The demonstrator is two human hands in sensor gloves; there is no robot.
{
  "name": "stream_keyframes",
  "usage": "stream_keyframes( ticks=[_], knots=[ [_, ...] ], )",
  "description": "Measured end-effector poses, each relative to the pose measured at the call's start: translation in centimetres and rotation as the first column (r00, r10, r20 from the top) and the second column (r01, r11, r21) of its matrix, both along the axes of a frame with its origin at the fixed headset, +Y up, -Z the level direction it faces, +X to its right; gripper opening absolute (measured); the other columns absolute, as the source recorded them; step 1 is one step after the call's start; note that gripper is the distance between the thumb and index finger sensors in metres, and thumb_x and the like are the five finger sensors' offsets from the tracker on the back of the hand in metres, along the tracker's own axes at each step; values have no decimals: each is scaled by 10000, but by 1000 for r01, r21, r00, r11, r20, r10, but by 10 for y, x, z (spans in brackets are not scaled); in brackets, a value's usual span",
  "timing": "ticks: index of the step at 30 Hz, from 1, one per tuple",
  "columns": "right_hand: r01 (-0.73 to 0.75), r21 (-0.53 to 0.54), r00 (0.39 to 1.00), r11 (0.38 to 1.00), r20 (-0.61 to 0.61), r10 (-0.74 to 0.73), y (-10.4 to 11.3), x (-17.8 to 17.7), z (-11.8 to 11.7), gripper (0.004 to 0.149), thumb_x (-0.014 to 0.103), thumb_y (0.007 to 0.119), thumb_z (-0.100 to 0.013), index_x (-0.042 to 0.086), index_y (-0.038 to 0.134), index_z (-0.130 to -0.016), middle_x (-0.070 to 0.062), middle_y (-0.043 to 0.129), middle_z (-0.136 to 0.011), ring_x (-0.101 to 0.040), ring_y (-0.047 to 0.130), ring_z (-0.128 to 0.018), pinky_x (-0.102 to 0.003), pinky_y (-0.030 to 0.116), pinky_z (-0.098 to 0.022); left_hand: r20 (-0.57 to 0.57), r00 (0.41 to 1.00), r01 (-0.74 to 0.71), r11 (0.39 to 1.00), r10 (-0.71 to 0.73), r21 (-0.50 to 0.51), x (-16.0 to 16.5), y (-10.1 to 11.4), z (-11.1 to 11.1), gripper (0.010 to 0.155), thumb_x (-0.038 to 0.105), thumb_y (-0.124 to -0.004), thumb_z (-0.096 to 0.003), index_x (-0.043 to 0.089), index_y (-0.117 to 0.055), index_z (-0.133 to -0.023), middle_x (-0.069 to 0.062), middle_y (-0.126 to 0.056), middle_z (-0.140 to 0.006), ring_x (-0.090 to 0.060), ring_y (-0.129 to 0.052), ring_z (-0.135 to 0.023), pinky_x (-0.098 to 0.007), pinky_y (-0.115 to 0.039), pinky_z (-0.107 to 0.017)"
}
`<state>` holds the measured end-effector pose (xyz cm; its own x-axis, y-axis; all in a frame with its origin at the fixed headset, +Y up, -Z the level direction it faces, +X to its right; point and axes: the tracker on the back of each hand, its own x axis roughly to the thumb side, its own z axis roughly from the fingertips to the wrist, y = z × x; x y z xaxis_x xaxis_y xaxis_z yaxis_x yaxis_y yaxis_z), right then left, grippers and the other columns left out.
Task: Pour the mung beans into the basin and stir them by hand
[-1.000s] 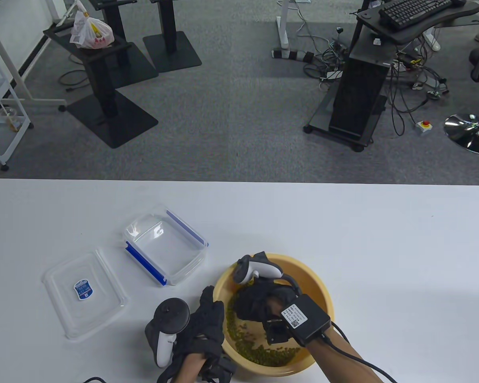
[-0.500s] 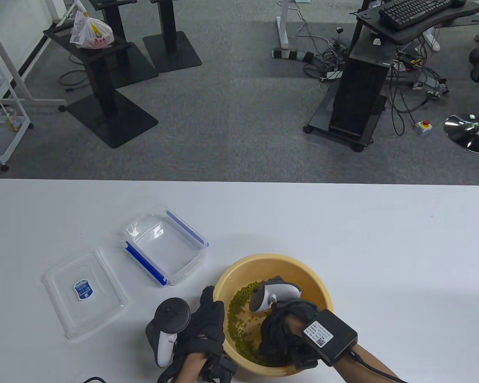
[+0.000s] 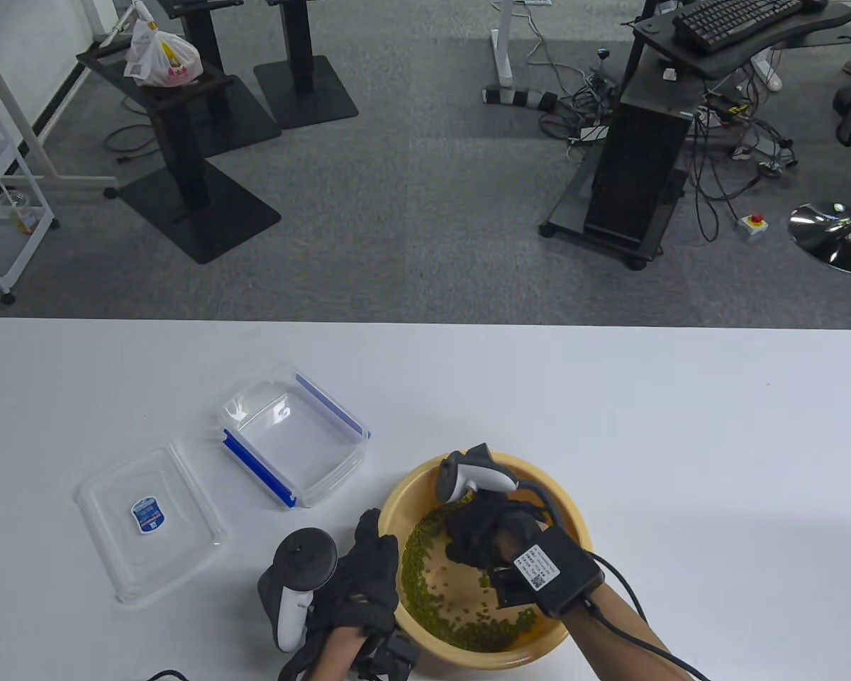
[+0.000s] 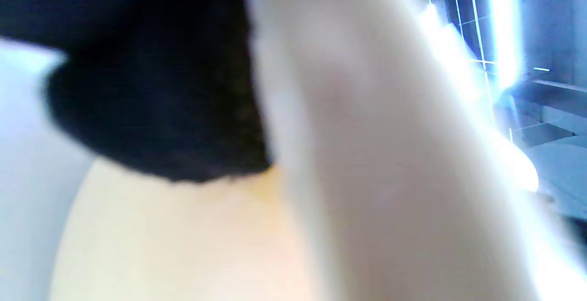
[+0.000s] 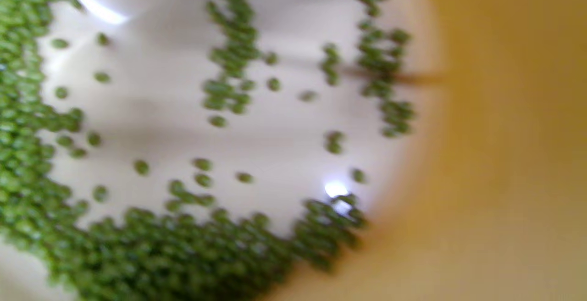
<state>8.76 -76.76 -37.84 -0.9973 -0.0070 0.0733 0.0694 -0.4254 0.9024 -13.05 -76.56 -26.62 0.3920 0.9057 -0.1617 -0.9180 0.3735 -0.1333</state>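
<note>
The yellow basin stands near the table's front edge with green mung beans spread over its bottom. My right hand is inside it toward the far side, its fingers pointing down into the beans and loosely bent. The right wrist view shows beans raked into streaks on the pale bottom, with the yellow wall at the right. My left hand lies flat against the basin's outer left rim with straight fingers. In the blurred left wrist view, its gloved fingers rest on the basin wall.
An empty clear box with blue clips stands left of the basin, beyond my left hand. Its clear lid with a blue label lies further left. The table's far edge runs across the middle of the view.
My right hand swept from the basin's far left to its near right, then back to the far side, and the beans shifted. The left hand has not moved.
</note>
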Motion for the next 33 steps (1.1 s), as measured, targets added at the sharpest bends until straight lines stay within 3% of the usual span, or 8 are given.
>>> stream_keyframes(
  ticks=[3,6,11,14,20,23,29,33],
  knots=[
    [46,-47,997,998,70,-42,2,18,12,785,494,591,-365,137,210,-951,-248,165,-894,-436,298,-850,-503,503,-661,-3,1000,3,1000,-3,1,0,0,0,641,307,-616,-586,23,-402,-1119,-445,-757,-861,-220,-1098,-34,-311,-930,73],
    [63,-145,995,987,81,-52,1,26,34,804,476,618,-347,60,265,-938,-277,251,-885,-458,379,-820,-465,567,-618,2,1000,4,1000,-4,-8,0,1,-1,641,303,-615,-586,21,-394,-1118,-452,-751,-860,-227,-1101,-36,-314,-934,73],
    [79,-293,991,953,-78,-106,-3,0,60,662,473,626,-357,103,611,-905,-159,594,-873,-364,598,-799,-416,670,-554,-1,1000,-15,1000,15,-19,0,0,0,645,309,-615,-588,18,-389,-1117,-460,-754,-850,-229,-1110,-38,-309,-943,76],
    [24,-336,991,942,-119,-68,-8,-30,68,644,463,645,-343,171,577,-913,-132,535,-881,-353,490,-836,-429,580,-605,5,1000,-28,999,28,-26,-1,-1,0,643,321,-620,-588,32,-401,-1119,-433,-763,-868,-235,-1117,-46,-313,-947,70],
    [104,-183,979,978,-153,-133,-1,-59,35,649,478,617,-356,307,455,-961,39,188,-967,-291,159,-916,-426,334,-729,1,999,-38,999,38,-29,-2,-1,0,637,314,-628,-588,37,-413,-1120,-430,-769,-866,-246,-1112,-52,-328,-937,63],
    [118,-65,993,991,-18,-119,-4,-48,14,628,483,621,-342,340,464,-933,90,109,-955,-275,-12,-906,-484,216,-759,10,1000,-24,999,25,-31,-2,-1,-1,642,323,-621,-587,33,-410,-1119,-429,-770,-865,-241,-1113,-52,-326,-937,64],
    [64,-49,983,997,178,-55,-1,-2,-10,664,492,603,-353,381,297,-932,82,121,-962,-216,80,-910,-477,304,-763,11,1000,-19,999,20,-34,-2,-1,-1,644,327,-617,-588,29,-401,-1117,-432,-769,-860,-230,-1117,-40,-313,-943,76],
    [93,-6,986,996,137,-92,3,26,-8,661,500,584,-364,190,417,-924,-113,342,-922,-326,362,-838,-502,528,-654,2,1000,-18,999,18,-28,-1,-1,0,644,325,-620,-587,24,-403,-1114,-431,-772,-858,-233,-1122,-38,-312,-950,75]
  ],
)
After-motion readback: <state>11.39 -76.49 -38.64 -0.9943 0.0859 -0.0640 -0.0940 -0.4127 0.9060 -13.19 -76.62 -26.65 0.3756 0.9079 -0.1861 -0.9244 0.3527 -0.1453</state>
